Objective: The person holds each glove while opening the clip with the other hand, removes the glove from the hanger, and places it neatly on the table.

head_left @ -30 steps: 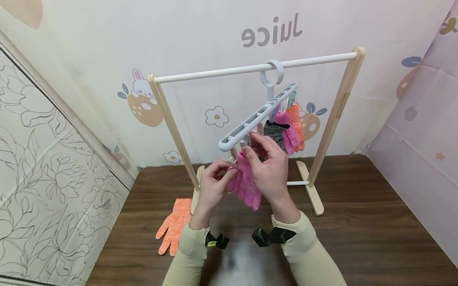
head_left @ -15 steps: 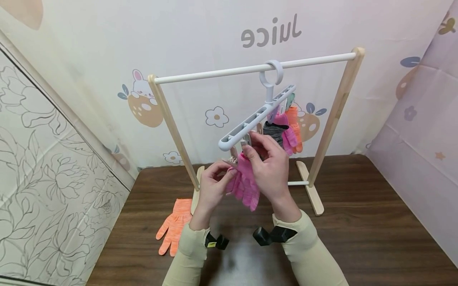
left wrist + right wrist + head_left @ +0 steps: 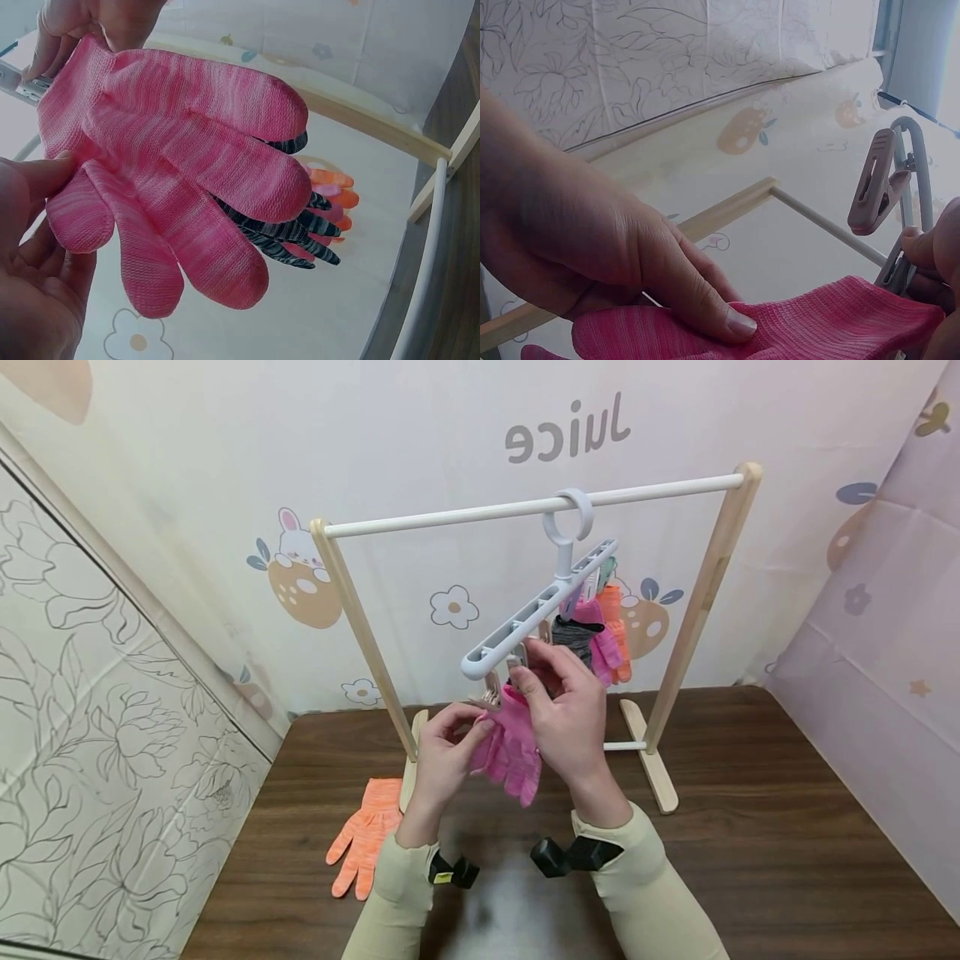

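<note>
A pink knit glove (image 3: 517, 739) hangs fingers down under the near end of a grey clip hanger (image 3: 525, 622). My left hand (image 3: 442, 760) pinches the glove between thumb and fingers near its thumb part. At the cuff, my right hand (image 3: 566, 714) pinches a grey clip (image 3: 896, 274) under the hanger bar. Whether the clip's jaws bite the cuff is hidden by my fingers. Beside it dangles a beige clip (image 3: 874, 184), holding nothing in the right wrist view. The glove spreads wide in the left wrist view, below both hands.
The hanger hooks over the white rod of a wooden rack (image 3: 360, 627). Farther along it hang a dark grey glove (image 3: 577, 635), a pink glove (image 3: 603, 643) and an orange glove (image 3: 618, 618). Another orange glove (image 3: 367, 839) lies on the brown table (image 3: 772, 843), left.
The pink glove's fingers have swung slightly left. My left hand has dropped a little, and the beige clip now shows more clearly above its fingers. The right hand has barely moved.
</note>
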### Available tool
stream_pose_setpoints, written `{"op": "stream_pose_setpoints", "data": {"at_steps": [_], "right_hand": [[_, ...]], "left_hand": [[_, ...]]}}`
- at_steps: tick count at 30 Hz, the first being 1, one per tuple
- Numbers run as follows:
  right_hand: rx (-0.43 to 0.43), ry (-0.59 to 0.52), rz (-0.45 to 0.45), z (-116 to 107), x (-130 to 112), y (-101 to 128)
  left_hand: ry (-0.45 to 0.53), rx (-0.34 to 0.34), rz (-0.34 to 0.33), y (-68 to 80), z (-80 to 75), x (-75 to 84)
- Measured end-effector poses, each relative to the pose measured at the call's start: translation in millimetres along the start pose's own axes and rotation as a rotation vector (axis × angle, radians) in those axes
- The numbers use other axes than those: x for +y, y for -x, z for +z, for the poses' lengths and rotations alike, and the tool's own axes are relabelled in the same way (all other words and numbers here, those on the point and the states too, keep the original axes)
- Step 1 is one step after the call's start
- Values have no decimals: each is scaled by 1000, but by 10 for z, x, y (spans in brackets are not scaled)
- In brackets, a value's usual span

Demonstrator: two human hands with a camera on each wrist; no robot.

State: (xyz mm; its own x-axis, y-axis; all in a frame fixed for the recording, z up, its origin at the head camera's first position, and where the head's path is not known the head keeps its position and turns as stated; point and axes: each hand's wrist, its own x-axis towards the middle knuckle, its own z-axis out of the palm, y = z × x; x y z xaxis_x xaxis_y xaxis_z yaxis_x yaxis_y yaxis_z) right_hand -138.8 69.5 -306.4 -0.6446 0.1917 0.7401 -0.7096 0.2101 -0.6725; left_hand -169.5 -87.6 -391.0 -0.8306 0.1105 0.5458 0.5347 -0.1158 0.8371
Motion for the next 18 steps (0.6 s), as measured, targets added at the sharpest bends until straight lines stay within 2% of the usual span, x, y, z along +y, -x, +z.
{"op": "stream_pose_setpoints", "data": {"at_steps": [5, 12, 18], "right_hand": [[2, 4, 5, -3, 3, 3], [26, 7, 6, -9, 13, 8], [31, 13, 5, -9, 16, 3]], "left_hand": [[-7, 6, -22, 12, 7, 48], [-23, 9, -17, 27, 54, 284], [-13, 4, -8, 35, 63, 252]]}}
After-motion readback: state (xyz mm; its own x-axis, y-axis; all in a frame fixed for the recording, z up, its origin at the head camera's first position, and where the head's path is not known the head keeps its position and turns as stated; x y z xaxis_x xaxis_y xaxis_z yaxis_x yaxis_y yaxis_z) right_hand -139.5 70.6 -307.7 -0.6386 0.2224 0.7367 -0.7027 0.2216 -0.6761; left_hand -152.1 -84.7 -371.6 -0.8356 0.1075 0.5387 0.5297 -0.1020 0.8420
